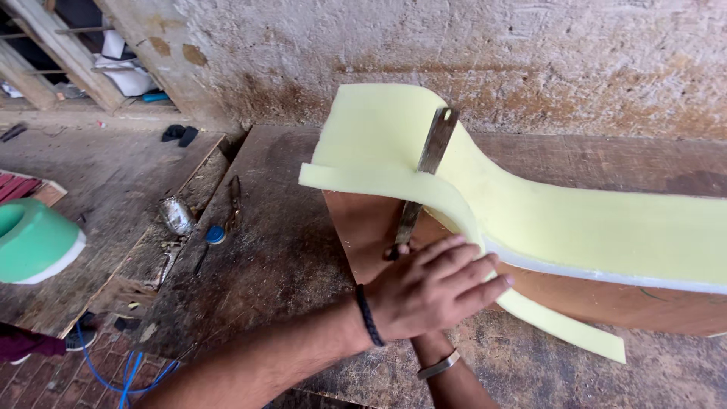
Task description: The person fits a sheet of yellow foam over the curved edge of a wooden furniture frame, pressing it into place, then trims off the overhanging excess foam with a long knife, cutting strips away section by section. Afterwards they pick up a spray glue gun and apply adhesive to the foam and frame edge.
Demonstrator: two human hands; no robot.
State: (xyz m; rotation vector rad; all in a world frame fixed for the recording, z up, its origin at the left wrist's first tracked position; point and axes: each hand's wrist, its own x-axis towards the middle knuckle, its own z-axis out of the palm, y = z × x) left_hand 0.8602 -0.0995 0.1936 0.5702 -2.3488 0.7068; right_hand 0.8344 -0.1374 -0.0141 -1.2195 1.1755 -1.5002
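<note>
At frame centre, soft pale-yellow foam sheet (545, 220) curves over a smooth brown plywood board (363, 227). The left hand (435, 288) lies flat, fingers extended, hiding the right hand; its grip cannot be told. A dull metal blade (433, 148) pierces the foam.

Bare worn wooden workbench (280, 250) left of the pale yellow foam sheet (575, 220) offers room; scissors (233, 203) and a crumpled metal tin (176, 215) crowd its left edge.

Foam sheet (575, 220) pale yellow. Board (363, 227) beneath it reddish brown. Blade (433, 148) dull grey, rust-streaked. Worktop (265, 250) dark, stained brown. Foam roll (30, 242) off the worktop's left edge green, white-edged. Wristband (369, 315) black.
</note>
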